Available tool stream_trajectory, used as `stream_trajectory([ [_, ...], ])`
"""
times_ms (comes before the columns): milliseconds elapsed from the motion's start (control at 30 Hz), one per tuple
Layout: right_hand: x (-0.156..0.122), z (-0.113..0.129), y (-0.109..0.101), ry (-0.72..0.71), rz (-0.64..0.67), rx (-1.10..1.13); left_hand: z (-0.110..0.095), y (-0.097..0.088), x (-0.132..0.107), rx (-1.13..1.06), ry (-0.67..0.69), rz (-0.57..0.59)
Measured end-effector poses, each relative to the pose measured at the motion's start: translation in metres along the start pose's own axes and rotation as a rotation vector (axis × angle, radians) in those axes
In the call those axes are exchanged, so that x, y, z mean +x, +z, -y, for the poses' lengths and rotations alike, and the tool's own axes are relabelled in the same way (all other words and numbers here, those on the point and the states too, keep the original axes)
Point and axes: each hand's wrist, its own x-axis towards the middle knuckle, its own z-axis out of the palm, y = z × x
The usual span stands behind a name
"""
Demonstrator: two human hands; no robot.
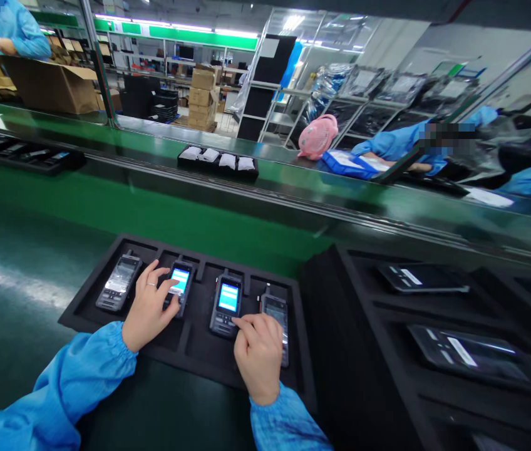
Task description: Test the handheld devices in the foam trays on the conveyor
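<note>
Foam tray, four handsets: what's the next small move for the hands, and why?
Likely slide the left hand to the far-left handset and wake it. Its screen is dark, as is the far-right handset, while the second handset and third handset, which the hands touch, are already lit.

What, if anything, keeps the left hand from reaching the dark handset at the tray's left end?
Likely nothing, so yes: the left hand rests on the lit handset beside the dark handset, which lies uncovered.
</note>
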Motion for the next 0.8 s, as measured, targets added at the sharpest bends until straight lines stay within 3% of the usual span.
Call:
stream_trajectory([
  [800, 0.010, 0.017, -0.011, 0.077, 0.129, 0.067, 0.003, 0.002, -0.001, -0.005, -0.004, 0.007],
])
